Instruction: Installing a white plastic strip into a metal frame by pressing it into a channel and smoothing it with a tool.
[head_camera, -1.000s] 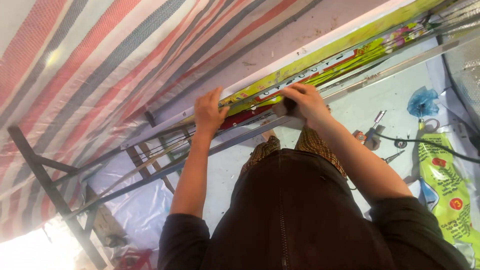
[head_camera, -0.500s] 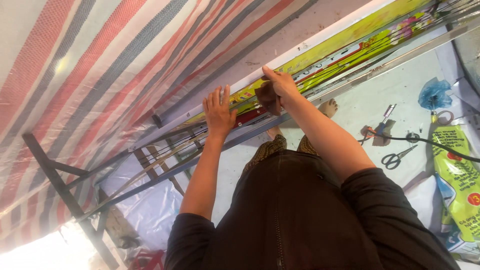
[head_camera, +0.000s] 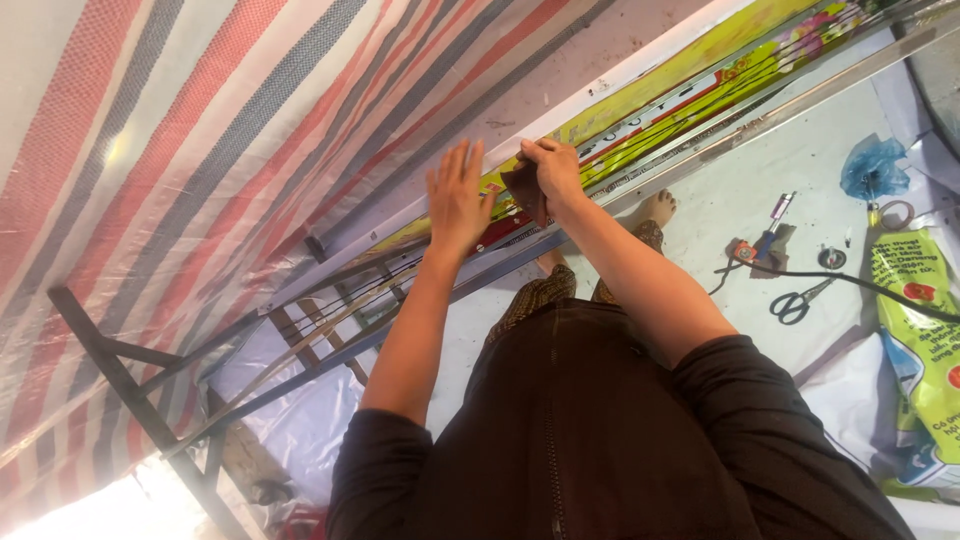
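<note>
Sandpaper gripped by right hand, slid leftward; left hand flat, open.

A small brown pad, dark and roughly square like a scrap of sandpaper, is pinched in the right hand and pressed against the long metal bar that runs slantwise across the view. The left hand lies flat with fingers spread on the same bar, just beside the pad. Behind the bar shows a yellow-green printed sheet.
</note>
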